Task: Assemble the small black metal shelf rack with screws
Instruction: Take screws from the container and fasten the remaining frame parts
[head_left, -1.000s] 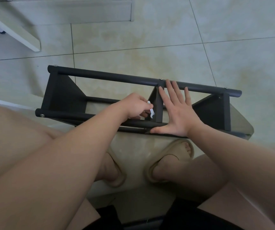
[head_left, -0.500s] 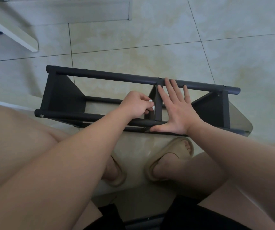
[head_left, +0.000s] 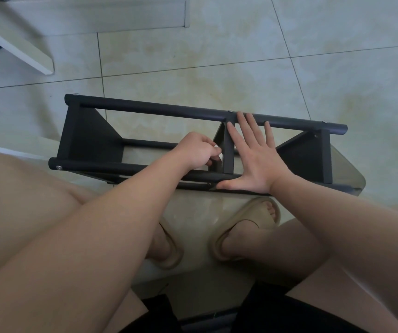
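Observation:
The black metal shelf rack (head_left: 150, 109) lies on its side on a glass table, with two long round tubes and three cross panels. My right hand (head_left: 255, 159) lies flat with straight fingers against the middle panel (head_left: 228, 150), thumb on the near tube. My left hand (head_left: 198, 150) is curled round a small white tool (head_left: 219, 156) just left of that panel, inside the frame. Most of the tool is hidden by the fingers. Silver screw heads (head_left: 59, 167) show at the tube ends.
The glass table edge (head_left: 352, 169) shows at the right, with the tiled floor (head_left: 193, 56) beyond. My knees and two sandalled feet (head_left: 246, 227) are under the glass. A white furniture leg (head_left: 20, 49) stands at the upper left.
My left hand has turned and closed more tightly over the white tool, which now shows less. My right hand stays flat on the middle panel.

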The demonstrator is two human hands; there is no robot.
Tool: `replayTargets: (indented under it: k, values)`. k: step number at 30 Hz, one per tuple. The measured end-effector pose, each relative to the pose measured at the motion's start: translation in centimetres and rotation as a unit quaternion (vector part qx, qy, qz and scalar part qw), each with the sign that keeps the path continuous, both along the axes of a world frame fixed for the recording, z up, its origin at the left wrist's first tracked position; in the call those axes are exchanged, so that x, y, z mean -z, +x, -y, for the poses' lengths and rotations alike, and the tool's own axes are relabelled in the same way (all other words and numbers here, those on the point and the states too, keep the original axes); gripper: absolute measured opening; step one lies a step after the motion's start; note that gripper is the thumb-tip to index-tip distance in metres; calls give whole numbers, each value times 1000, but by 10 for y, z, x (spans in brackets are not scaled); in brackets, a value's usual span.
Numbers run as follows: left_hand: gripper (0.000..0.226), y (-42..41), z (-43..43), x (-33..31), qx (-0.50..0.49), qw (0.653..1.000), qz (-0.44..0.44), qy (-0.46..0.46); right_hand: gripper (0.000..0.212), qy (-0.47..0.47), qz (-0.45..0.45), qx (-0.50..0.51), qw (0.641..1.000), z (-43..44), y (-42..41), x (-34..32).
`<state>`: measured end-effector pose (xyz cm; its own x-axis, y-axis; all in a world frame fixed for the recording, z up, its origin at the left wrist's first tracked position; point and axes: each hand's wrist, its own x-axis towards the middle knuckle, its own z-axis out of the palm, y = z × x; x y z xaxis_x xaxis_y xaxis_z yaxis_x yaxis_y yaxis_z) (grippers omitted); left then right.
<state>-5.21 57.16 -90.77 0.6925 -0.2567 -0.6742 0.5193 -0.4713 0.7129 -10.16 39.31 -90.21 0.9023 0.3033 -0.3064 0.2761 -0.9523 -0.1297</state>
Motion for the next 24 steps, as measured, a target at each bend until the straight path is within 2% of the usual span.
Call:
replayTargets:
  k: [10,19,24]
  values:
    - [10,0,1,-2,1,1000,4,0,137,-1,1,-2,1000,0,0,1]
    - [4,2,-2,-4,-6,1000,-27,2,136,0,2,-3,1000,0,0,0]
    - [9,3,-3,-4,4,999,-43,-1,136,-1,4,-4,1000,0,0,0]
